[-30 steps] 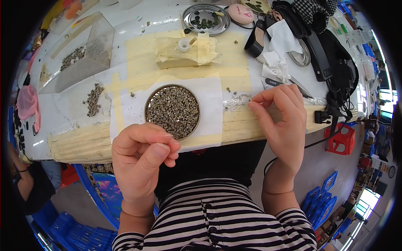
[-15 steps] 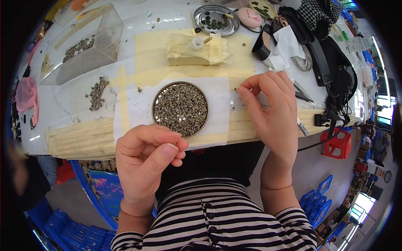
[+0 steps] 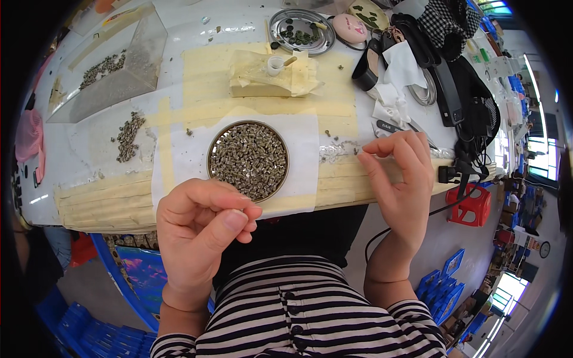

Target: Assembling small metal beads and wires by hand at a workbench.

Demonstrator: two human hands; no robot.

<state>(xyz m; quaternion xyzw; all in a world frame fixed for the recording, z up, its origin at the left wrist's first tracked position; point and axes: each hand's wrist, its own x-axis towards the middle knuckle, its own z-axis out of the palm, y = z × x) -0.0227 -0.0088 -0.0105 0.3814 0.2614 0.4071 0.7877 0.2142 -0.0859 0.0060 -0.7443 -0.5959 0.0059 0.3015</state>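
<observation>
My left hand [image 3: 206, 230] hovers at the near edge of a round dish [image 3: 209, 156] filled with small metallic cylinder-shaped pieces [image 3: 250, 158]. Its thumb and index finger are pinched; whatever lies between them is too small to make out. Right of the white paper [image 3: 301, 158], my right hand [image 3: 406, 173] is low over the table's taped front edge. Its thumb and forefinger tips almost meet beside a tiny dark piece [image 3: 356, 151], and I cannot tell whether they grip it. A few more small pieces [image 3: 327, 133] lie to the left of those fingertips.
A yellow-taped block [image 3: 256, 89] carries a small white cup [image 3: 275, 65]. Behind it sits a metal plate [image 3: 274, 45] with dark green pieces. At left are a clear bin [image 3: 137, 71] and a loose pile of pieces [image 3: 128, 140]. Black straps [image 3: 444, 89] lie at right.
My right hand has moved to the right and nearer to me, uncovering small pieces on the table. My left hand keeps its pinch near the dish. The whole view has shifted slightly.
</observation>
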